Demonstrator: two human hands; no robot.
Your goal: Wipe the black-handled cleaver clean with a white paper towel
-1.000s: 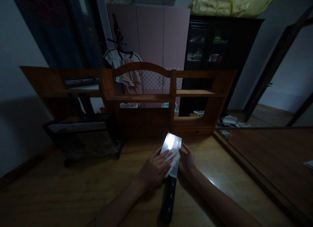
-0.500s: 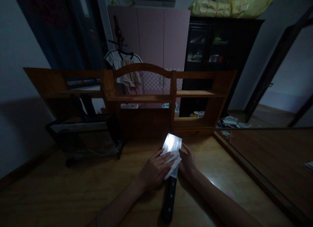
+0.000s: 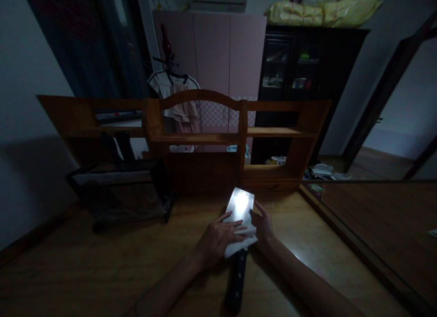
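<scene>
A cleaver lies flat on the wooden desk, its shiny blade pointing away and its black handle toward me. My left hand presses a white cloth onto the rear part of the blade, fingers laid over it. My right hand rests against the blade's right edge, fingers together on the steel, steadying it.
A wooden shelf unit stands along the desk's back edge. A dark wire rack sits at the left. A second dark tabletop adjoins on the right. Pink wardrobe and black cabinet stand behind.
My left hand has slid the white cloth back along the blade toward the handle, uncovering more of the shiny steel. The right hand has stayed at the blade's edge.
</scene>
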